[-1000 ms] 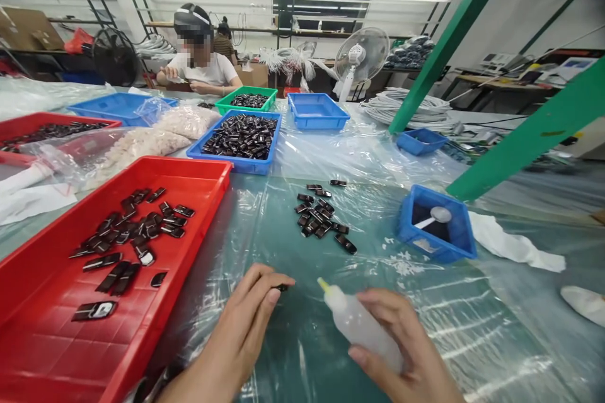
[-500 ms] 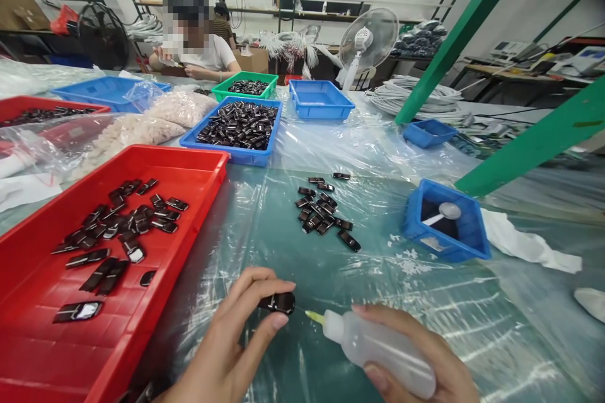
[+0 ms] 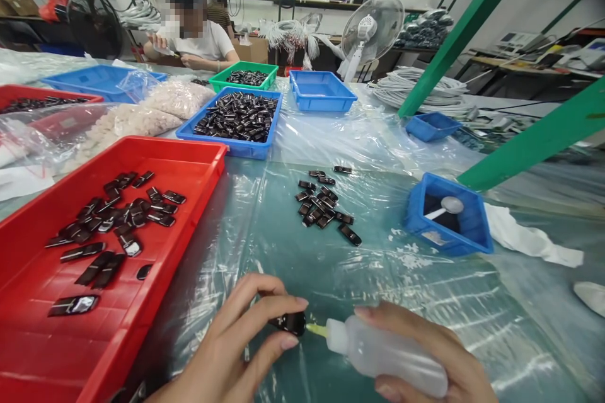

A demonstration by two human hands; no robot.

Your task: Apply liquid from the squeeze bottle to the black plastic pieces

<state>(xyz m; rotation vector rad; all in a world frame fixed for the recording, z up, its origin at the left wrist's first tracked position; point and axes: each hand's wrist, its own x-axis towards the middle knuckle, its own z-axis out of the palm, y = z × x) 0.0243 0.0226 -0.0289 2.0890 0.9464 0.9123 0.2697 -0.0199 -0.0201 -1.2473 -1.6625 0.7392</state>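
- Fingers first! What do they hold?
- Left hand (image 3: 231, 356) has its thumb and fingers pinched on a small black piece (image 3: 289, 322), just above the plastic sheet (image 3: 331, 264). Right hand (image 3: 428, 359) is wrapped tight round a squeeze bottle (image 3: 387, 356). Its yellow tip (image 3: 316, 329) touches the end of the piece, or nearly does.
- What could go wrong?
- I think a hard squeeze could push out too much. Then it could run onto the fingertips or drip on the sheet. The piece is tiny and shiny, so it could slip out of the pinch too.
- What else is close?
- A red tray (image 3: 208, 195) sits on the left with black pieces (image 3: 118, 220) in it. A little pile of the same pieces (image 3: 324, 204) lies on the sheet ahead. A small blue bin (image 3: 447, 247) with a white spoon (image 3: 447, 206) stands to the right, beside a white cloth (image 3: 529, 239). Nothing stands between the hands and these.
- And far off?
- A blue tray (image 3: 227, 146) full of pieces, a green tray (image 3: 218, 85), bags of white bits (image 3: 142, 119), a fan (image 3: 373, 28), and another person (image 3: 198, 47) working across the table.
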